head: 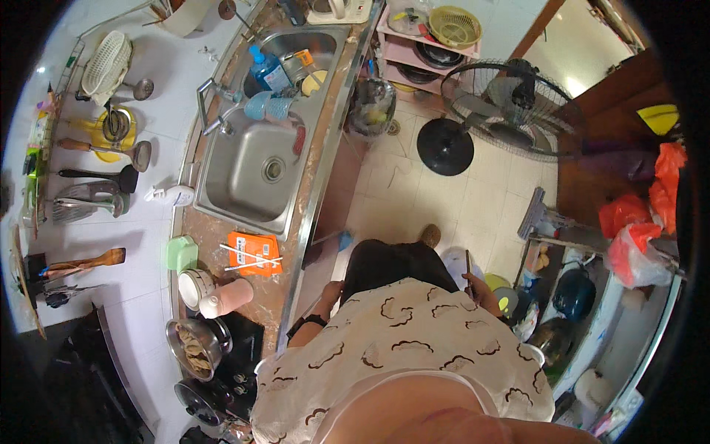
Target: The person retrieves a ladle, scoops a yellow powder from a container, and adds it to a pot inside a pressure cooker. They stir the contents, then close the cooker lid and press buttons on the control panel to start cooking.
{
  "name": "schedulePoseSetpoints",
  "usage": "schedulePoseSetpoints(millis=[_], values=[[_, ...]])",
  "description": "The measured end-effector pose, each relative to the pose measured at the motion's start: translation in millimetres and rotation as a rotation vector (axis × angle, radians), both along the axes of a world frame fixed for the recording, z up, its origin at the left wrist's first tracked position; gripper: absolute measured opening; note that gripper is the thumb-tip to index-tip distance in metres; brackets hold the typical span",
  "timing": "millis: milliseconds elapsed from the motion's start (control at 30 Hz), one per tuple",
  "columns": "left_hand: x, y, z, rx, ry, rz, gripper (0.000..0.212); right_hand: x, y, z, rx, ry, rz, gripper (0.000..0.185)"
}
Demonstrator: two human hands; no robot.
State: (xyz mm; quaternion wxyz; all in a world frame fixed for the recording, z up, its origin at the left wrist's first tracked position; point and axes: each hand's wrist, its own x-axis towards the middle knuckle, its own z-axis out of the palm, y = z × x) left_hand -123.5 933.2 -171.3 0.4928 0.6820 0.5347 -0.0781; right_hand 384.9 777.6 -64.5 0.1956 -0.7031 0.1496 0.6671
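My left hand point(331, 293) hangs low beside my left thigh, by the counter's edge; nothing shows in it, and its fingers are partly hidden. Down at my right side, my right hand point(481, 291) is closed on a thin brown stick-like thing point(467, 260) that points up and away. On the counter to my left lie orange packets point(254, 244) with white chopstick-like sticks point(249, 264) across them. Near these stand a pink bottle point(233, 297), a stack of bowls point(194, 288) and a green container point(182, 253).
A steel double sink point(249, 166) holds a blue soap bottle point(269, 72) and a blue glove point(266, 105). Ahead on the floor stands a fan point(516, 105). Shelves with pots point(574, 294) line the right side. A steel bowl point(194, 349) sits by the stove.
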Motion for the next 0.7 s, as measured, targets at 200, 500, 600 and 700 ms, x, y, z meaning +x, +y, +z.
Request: schedulePoseSetpoints(millis=[200, 500, 600, 700], values=[[89, 52, 55, -0.286, -0.099, 0.663, 0.041, 50, 11, 36, 0.197, -0.091, -0.09, 0.03], [197, 148, 114, -0.342, -0.037, 0.402, 0.037, 133, 26, -7, -0.003, -0.143, -0.385, 0.044], [214, 182, 106, -0.271, 0.01, 0.163, 0.034, 144, 27, -15, -0.015, -0.103, -0.461, 0.04], [229, 219, 99, -0.045, -0.016, -0.134, 0.032, 139, 28, 0, 0.098, -0.187, -0.598, 0.036]])
